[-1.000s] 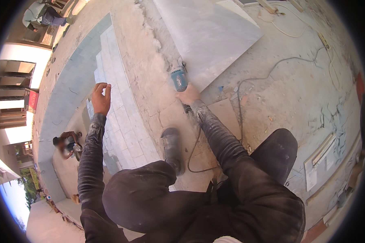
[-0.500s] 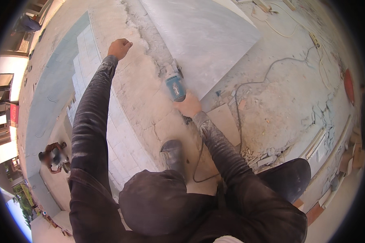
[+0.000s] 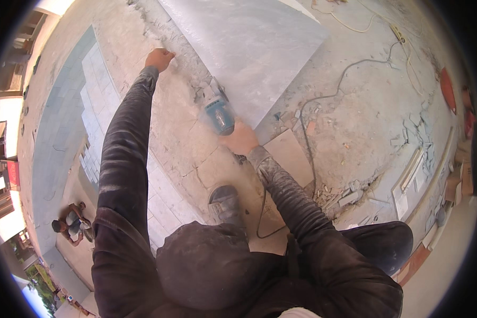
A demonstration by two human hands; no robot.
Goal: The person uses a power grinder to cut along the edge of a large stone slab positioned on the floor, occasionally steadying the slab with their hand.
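My right hand point(image 3: 240, 139) grips a teal angle grinder point(image 3: 220, 118) by its rear end. Its disc side meets the left edge of a large grey slab point(image 3: 249, 50), near the slab's closest corner. Pale dust hangs around the tool and over the slab's edge. Further off to the left, my left hand point(image 3: 160, 59) is held out with its fingers curled together, just short of the slab's left edge. Whether anything is pinched in those fingers I cannot make out. Both sleeves are dusty.
A grey cord point(image 3: 350, 69) runs across the dusty floor on the right, past a loose tile point(image 3: 289, 156) and rubble point(image 3: 350, 196). Laid grey tiles point(image 3: 63, 106) cover the floor at left, where another person point(image 3: 73, 225) crouches. My sandalled foot point(image 3: 226, 204) stands near the grinder.
My left hand has come closer to the slab's left edge. The grinder stays at that edge in my right hand, with a denser haze of dust around it. The view has shifted slightly.
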